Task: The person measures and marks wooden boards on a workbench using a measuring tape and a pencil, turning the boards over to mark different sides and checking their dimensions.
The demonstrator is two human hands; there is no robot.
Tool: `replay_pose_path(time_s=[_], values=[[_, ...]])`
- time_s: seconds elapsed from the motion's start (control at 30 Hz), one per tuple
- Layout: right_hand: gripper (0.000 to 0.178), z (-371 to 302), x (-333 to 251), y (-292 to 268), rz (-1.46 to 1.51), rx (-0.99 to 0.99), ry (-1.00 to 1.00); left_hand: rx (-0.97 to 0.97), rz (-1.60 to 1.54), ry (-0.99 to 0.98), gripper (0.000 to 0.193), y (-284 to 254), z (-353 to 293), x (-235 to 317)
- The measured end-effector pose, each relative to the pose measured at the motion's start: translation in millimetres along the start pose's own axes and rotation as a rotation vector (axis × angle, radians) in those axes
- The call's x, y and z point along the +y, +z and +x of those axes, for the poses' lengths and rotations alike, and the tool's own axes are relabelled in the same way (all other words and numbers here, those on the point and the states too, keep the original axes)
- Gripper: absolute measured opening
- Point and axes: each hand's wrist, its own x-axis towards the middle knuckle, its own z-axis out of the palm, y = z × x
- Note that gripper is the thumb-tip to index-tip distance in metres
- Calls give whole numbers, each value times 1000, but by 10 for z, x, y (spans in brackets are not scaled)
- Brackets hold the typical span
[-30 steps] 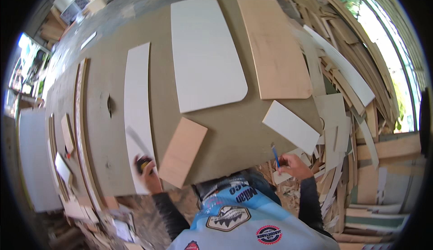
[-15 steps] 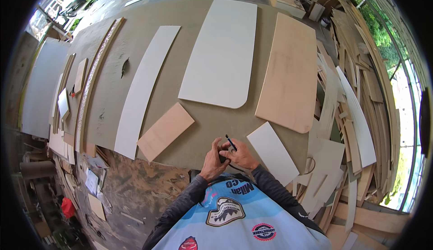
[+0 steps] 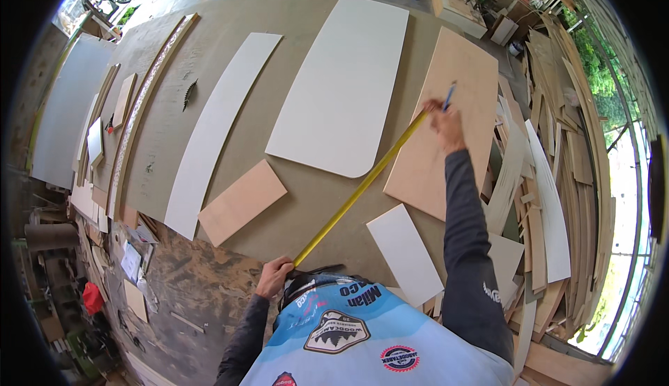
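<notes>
A yellow tape measure blade (image 3: 355,194) stretches diagonally between my two hands, above the table. My left hand (image 3: 275,276) is closed around its near end, close to my body; the tape's case is mostly hidden there. Out over the tan wooden panel (image 3: 456,72), my right hand (image 3: 447,125) pinches the blade's far end, somewhat blurred. A slim blue pencil (image 3: 450,95) also sticks up from those fingers. Left of the tan panel lies a large white panel (image 3: 341,79) with a rounded near corner; the blade passes close to that corner.
A white rectangular board (image 3: 405,253) and a small tan board (image 3: 242,203) lie near the table's front. Farther left are a long white strip (image 3: 221,128) and a long edged batten (image 3: 150,111). Stacked offcuts (image 3: 557,149) crowd the right side.
My hands were together near my body and have drawn apart. The right one reached forward and right with the pencil, pulling out the yellow blade; the left one moved left and nearer.
</notes>
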Motion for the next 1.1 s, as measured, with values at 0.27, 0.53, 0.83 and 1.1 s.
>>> replay_pose_path(time_s=[0.27, 0.53, 0.83, 1.1], values=[[36, -327, 1018, 606, -142, 274, -170, 100, -87, -127, 26, 753, 529, 596], [39, -2348, 1627, 1490, -425, 121, 94, 166, -127, -175, 23, 1405, 1195, 1226], [30, -652, 1537, 1096, -611, 291, -48, -52, -330, -321, 18, 1309, 1057, 834], [30, 854, 1439, 905, -616, 332, -74, -119, -449, -405, 16, 1056, 666, 699]])
